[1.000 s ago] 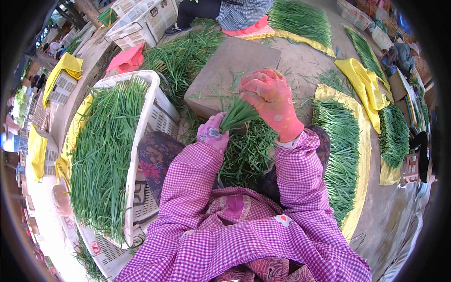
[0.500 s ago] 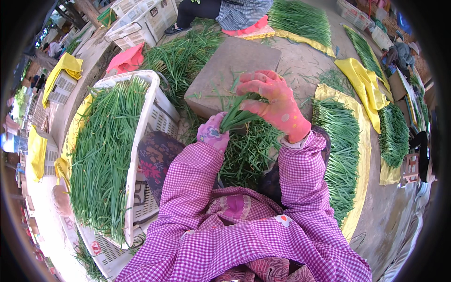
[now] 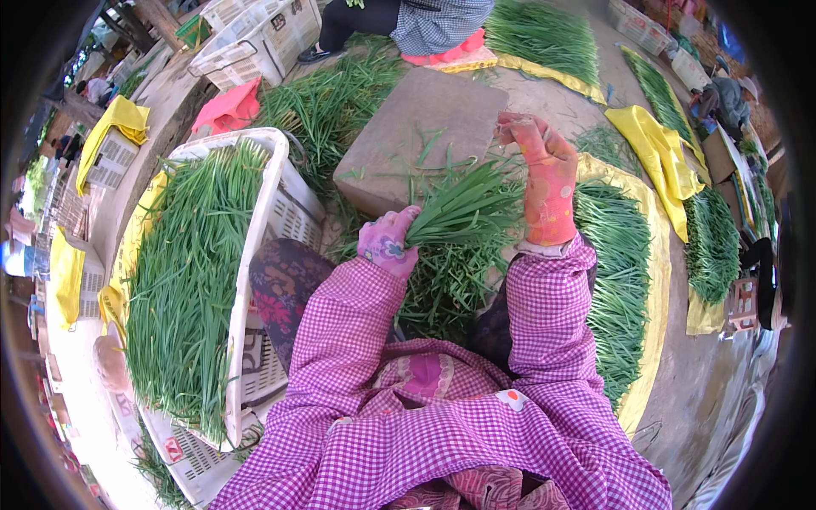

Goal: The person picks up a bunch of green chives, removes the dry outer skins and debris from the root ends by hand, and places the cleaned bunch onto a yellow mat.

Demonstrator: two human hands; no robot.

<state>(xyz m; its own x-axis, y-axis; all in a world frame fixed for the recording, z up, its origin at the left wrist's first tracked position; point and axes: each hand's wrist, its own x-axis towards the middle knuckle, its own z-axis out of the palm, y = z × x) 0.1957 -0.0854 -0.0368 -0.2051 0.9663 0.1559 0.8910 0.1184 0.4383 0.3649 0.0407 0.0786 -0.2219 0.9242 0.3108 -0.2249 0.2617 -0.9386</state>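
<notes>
My left hand [image 3: 388, 242], in a purple patterned glove, is closed round a bunch of green chives [image 3: 466, 204]. Its leaves fan out to the right over the pile of loose chives [image 3: 444, 289] between my knees. Just right of the leaf tips I hold up my right hand [image 3: 542, 174], in a coral-pink dotted glove. It is apart from the bunch, its fingers bent leftward and pressed together; whether anything is in them is hidden. Beyond both hands sits a flat brownish-grey block [image 3: 416, 127] with a few stray leaves on top.
At my left stands a white plastic crate [image 3: 276, 183] heaped with chives. To my right, a row of chives lies on a yellow sheet [image 3: 654, 280]. A loose heap of chives [image 3: 331, 106] and a pink bag [image 3: 228, 106] are farther off. Another person [image 3: 438, 25] sits at the top.
The bunch has swung out and spread to the right in my left hand. My right hand has come off its leaves and moved right.
</notes>
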